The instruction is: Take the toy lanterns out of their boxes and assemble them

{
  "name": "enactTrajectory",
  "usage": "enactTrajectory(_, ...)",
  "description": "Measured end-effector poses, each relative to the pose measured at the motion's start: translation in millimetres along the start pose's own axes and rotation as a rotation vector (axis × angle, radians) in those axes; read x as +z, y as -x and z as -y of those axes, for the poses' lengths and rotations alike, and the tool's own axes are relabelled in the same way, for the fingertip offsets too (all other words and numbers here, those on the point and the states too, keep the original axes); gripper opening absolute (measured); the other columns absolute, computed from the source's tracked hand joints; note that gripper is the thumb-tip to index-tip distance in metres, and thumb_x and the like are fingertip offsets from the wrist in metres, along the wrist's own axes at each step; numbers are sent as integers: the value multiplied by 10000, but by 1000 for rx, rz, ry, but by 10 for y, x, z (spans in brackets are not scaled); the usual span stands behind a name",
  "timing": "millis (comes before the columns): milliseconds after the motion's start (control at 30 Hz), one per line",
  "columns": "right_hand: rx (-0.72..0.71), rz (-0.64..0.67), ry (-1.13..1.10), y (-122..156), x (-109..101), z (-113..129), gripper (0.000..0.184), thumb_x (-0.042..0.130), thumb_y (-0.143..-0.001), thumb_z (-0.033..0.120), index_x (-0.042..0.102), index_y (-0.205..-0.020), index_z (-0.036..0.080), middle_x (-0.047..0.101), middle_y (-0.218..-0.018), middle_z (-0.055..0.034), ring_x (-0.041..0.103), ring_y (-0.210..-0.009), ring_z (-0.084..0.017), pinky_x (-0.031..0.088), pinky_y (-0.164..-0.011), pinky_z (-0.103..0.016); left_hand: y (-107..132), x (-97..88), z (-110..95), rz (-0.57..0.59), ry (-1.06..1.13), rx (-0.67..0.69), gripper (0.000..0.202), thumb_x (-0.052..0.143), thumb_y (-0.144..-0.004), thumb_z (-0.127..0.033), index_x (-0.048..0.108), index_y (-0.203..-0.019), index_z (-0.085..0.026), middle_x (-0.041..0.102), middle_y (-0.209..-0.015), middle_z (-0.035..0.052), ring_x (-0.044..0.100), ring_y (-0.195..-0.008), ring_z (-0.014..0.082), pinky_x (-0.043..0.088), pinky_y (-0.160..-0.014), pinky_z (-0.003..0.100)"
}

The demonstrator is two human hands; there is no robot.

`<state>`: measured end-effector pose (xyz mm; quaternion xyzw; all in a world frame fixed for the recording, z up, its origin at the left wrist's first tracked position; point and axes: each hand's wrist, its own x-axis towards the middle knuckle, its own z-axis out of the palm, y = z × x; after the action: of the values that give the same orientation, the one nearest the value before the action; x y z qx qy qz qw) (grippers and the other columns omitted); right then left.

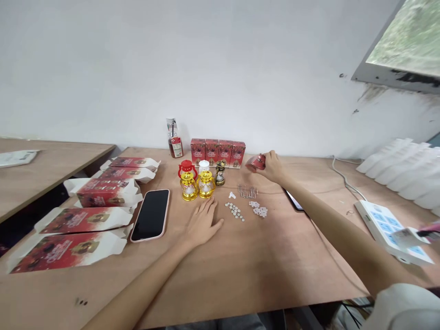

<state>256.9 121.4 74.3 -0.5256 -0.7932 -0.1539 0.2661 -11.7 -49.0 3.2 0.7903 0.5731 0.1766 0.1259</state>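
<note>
My left hand [202, 224] lies flat on the wooden table, fingers stretched toward two gold mini lanterns [189, 188]. Behind these stand a red lantern [186, 167] and a white lantern [204, 166]; a black-and-gold lantern [220, 174] is to their right. On the right, my right hand [273, 166] is closed around a small red box [257, 162], held tilted and slightly blurred. Several similar red boxes [218, 152] stand in a row to its left. Between my hands lie button batteries [234, 211], wire handles [248, 191] and small white plastic pieces [258, 209].
Flattened, open red cartons [79, 217] line the left side beside a phone [151, 215]. A bottle of dark liquid [175, 142] stands at the back. Another phone [294, 201] lies partly under my right arm. A power strip [388, 229] and white stacked pieces [402, 169] are right.
</note>
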Motion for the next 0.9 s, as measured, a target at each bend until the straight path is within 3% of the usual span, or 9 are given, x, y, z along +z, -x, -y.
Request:
enactTrajectory(167, 261, -244, -530, 386, -223, 287, 506, 614, -751, 469, 476, -1102, 131, 574, -1037, -143, 574, -890, -252, 484, -774, -408, 43, -28, 137, -37, 593, -50, 586, 562, -778, -424, 431, -1287, -164, 440, -1393, 135, 382, -1304, 258, 265, -1093, 458)
enactTrajectory(267, 328, -149, -1015, 820, -229, 684, 437, 587, -783, 473, 483, -1102, 192, 615, -1057, -111, 603, -952, -241, 508, -796, -399, 58, -53, 236, -40, 1030, -47, 675, 646, -715, -447, 415, -1289, -177, 429, -1399, 145, 406, -1290, 250, 291, -1085, 423)
enactTrajectory(367, 358, 27, -1268, 1240, -144, 1122, 485, 679, -728, 438, 509, -1120, 206, 618, -1085, -103, 598, -993, -244, 504, -844, -393, 63, -91, 313, -98, 1312, -116, 750, 726, -638, -451, 435, -1274, -183, 487, -1350, 148, 498, -1204, 274, 385, -1014, 414)
enactTrajectory(500, 354, 212, -1438, 1472, -55, 1448, 471, 660, -766, 409, 520, -1172, 214, 599, -1121, -80, 576, -1023, -229, 486, -884, -373, 87, -189, 346, -5, 1435, -267, 718, 782, -565, -439, 543, -1170, -136, 655, -1116, 136, 638, -978, 278, 486, -878, 390)
enactTrajectory(633, 338, 255, -1490, 1466, -72, 1452, 397, 623, -794, 444, 575, -1107, 206, 596, -1016, -57, 576, -954, -211, 502, -819, -319, 113, -270, 325, 45, 1473, -322, 641, 806, -527, -424, 611, -1050, -109, 704, -969, 126, 680, -827, 254, 519, -798, 359)
enactTrajectory(900, 347, 247, -1474, 1489, -135, 1434, 403, 600, -800, 503, 594, -1078, 211, 518, -913, -26, 537, -853, -172, 482, -764, -272, 117, -247, 332, 33, 1491, -360, 680, 816, -484, -444, 611, -1047, -124, 720, -877, 115, 675, -871, 299, 539, -777, 395)
